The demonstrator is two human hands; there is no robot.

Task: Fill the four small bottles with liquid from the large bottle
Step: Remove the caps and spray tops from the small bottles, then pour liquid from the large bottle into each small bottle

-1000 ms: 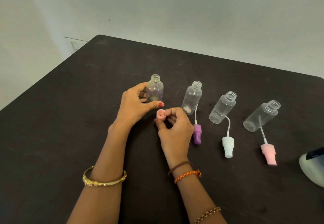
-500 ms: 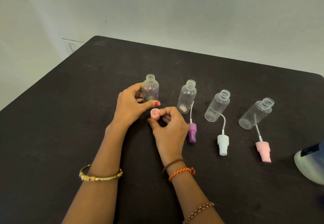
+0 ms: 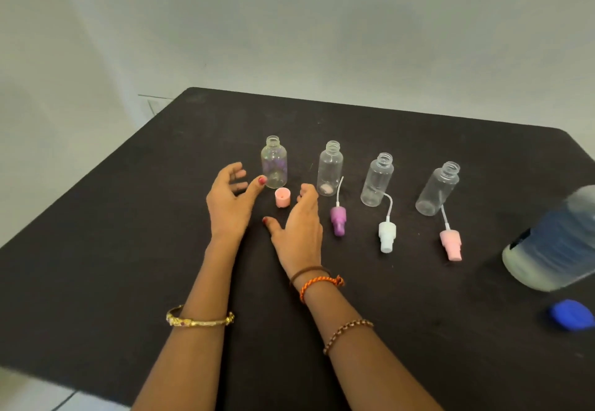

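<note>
1. Left hand [image 3: 229, 199] hovers palm inward, fingers loosely spread, holding nothing.
2. Right hand [image 3: 301, 227] hangs beside it, fingers relaxed, thumb out, grip empty.
3. Both forearms reach forward, wrists banded.

Table [image 3: 128, 249]: matt black, faintly rough. Four small bottles [image 3: 274, 162]: clear glossy plastic. Pink cap [image 3: 283, 197], purple [image 3: 338, 220], white [image 3: 386, 236] and pink spray heads [image 3: 451, 244]: smooth matt plastic. Large bottle [image 3: 557, 243]: translucent plastic. Bangle [image 3: 199, 320]: shiny gold metal.
</note>
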